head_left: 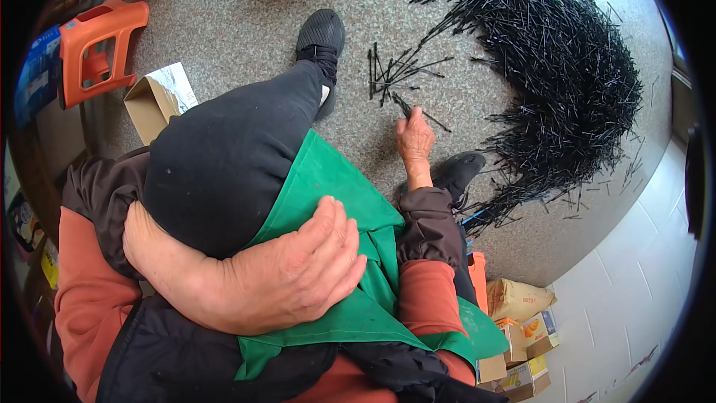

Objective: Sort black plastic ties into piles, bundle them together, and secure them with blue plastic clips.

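Note:
My right hand (415, 142) reaches down to the floor past the green apron (335, 179). Its fingers are closed on a few thin black sticks (403, 107) with thicker ends. Just beyond it lies a small loose group of the same black sticks (384, 75), spread at different angles. My left hand (294, 272) hovers or rests over the apron on my lap; I cannot tell which. Its fingers are stretched and slightly bent, side by side. The thumb and palm are hidden, and nothing shows in this hand.
A large curved heap of black sticks (552, 67) covers the speckled floor (239, 0) on the right. An orange plastic stool (104, 52) and an open cardboard box (153, 104) stand at the left. Small cartons (526, 377) and a brown sack (518, 297) sit by the white wall.

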{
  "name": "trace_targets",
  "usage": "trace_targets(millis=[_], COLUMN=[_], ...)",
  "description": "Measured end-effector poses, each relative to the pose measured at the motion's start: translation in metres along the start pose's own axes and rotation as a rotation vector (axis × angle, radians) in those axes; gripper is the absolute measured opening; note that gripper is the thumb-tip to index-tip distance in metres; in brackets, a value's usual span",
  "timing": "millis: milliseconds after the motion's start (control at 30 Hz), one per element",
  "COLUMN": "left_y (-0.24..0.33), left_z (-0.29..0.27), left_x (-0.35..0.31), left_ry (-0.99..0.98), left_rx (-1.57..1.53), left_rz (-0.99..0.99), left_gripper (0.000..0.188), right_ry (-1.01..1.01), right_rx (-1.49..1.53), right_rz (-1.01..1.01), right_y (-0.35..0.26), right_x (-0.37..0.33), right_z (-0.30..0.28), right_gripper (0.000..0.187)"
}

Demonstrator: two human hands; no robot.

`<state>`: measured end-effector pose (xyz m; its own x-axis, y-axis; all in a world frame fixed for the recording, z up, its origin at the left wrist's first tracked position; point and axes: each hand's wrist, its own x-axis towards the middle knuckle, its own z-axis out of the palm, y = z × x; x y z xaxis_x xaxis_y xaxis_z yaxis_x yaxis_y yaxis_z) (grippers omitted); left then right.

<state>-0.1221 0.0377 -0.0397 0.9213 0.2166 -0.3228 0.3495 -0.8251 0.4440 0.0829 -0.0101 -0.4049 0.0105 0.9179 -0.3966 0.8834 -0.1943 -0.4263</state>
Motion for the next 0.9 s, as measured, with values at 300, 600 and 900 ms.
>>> trace_targets(millis=[300, 600, 900], left_y=[0.000, 0.001, 0.000], left_z=[-0.002, 0.001, -0.003], left_x=[0.002, 0.003, -0.001], left_ry=[-0.021, -0.014, -0.016], left_rx=[0.015, 0.020, 0.029], left_rz=[0.001, 0.029, -0.005], left_gripper=[0.037, 0.042, 0.038], right_ry=[-0.036, 0.531, 0.269], right_rx=[0.015, 0.526, 1.258], right_rz=[0.204, 0.778, 0.845], right_y=[0.004, 0.041, -0.012], right_x=[-0.006, 0.014, 0.033], right_z=[0.013, 0.005, -0.004], right_gripper=[0.025, 0.037, 0.014])
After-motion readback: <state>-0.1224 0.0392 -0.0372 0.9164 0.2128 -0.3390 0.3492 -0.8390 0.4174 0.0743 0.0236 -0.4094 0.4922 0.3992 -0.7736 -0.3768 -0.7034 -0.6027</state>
